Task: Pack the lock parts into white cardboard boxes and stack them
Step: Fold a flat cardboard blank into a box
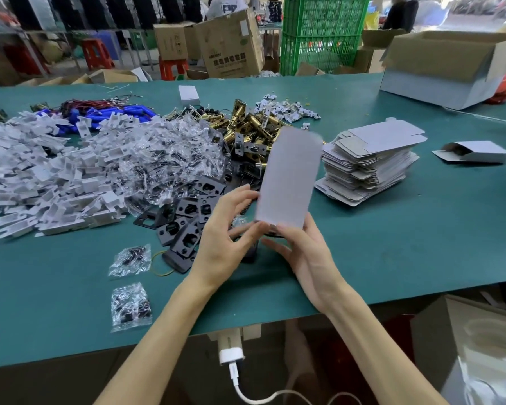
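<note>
- Your right hand (304, 252) pinches the bottom end of the white cardboard box (288, 176), thumb on the near face and the other fingers behind it
- Your left hand (225, 238) is loosely curved; its index tip sits on the box's left edge and its thumb at the bottom corner, a light steadying hold
- The box stands upright above both sets of fingertips, off the table (392, 244); it is blurred, so whether it is folded flat or squared up cannot be told
- Expect thin card: very light, stiff along the folds, soft across the panels, so squeeze on edges and corners, not mid-panel, or it will dent
- The smooth faces may slip, so keep a thumb opposite the fingers
- Just beyond your left fingertips lie the black plates (187, 217); further out are the brass latch bodies (246, 124), likely the heaviest part
- To the right of your right fingers is the stack of flat box blanks (368, 165)
- Support the bottom flap when loading, since the metal could push through
</note>
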The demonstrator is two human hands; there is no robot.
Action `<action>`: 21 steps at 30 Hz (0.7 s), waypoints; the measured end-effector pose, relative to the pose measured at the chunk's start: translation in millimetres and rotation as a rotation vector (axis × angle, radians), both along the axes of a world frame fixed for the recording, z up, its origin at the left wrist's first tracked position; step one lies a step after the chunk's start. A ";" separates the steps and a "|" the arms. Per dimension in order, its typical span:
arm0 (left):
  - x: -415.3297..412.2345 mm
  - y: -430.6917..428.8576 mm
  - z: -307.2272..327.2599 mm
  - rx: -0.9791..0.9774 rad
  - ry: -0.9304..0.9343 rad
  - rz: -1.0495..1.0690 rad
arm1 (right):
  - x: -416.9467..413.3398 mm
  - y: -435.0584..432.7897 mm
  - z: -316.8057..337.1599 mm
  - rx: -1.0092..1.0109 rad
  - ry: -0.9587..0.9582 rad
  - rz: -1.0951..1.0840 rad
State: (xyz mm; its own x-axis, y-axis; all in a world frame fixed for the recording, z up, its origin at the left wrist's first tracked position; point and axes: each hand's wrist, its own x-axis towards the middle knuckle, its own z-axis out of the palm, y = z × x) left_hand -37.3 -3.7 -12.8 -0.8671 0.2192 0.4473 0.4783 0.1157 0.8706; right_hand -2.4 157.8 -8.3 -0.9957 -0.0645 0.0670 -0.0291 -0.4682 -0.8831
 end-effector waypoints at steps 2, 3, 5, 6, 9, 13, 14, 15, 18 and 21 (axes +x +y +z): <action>-2.0 -0.6 0.9 0.092 -0.167 -0.085 | -0.7 0.3 -0.9 0.007 -0.002 0.001; -2.4 -0.9 -0.2 0.113 -0.185 -0.112 | -0.7 0.3 -1.5 0.013 -0.004 0.000; -1.4 -0.2 -1.0 0.156 -0.196 -0.132 | -0.4 0.4 -2.5 0.052 -0.006 -0.011; 0.0 0.5 0.0 0.204 -0.219 -0.138 | -0.3 0.5 -2.8 0.069 -0.007 -0.024; 3.5 1.3 3.4 0.279 -0.271 -0.106 | 0.0 -1.3 -2.6 0.052 -0.004 -0.065; 2.7 -0.1 4.2 0.282 -0.276 -0.099 | -1.0 1.9 -3.8 -0.063 -0.023 -0.161; 2.8 -0.6 4.1 0.287 -0.285 -0.096 | -1.1 2.5 -4.2 -0.061 -0.030 -0.169; 2.8 -1.0 3.6 0.294 -0.298 -0.087 | -1.4 2.0 -4.3 -0.035 -0.036 -0.173; 0.5 -3.3 -0.1 0.273 -0.307 -0.021 | -1.1 -1.8 -4.0 0.049 -0.056 -0.183; 0.8 -3.1 0.0 0.299 -0.327 -0.042 | -1.8 -2.6 -5.1 0.062 -0.068 -0.195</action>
State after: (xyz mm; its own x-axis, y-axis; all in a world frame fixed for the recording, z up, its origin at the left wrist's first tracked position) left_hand -36.6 -6.8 -12.8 -0.9665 0.1603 0.2002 0.1712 -0.1781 0.9690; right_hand -4.2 155.2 -13.4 -0.9917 0.1282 0.0009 -0.0531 -0.4042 -0.9131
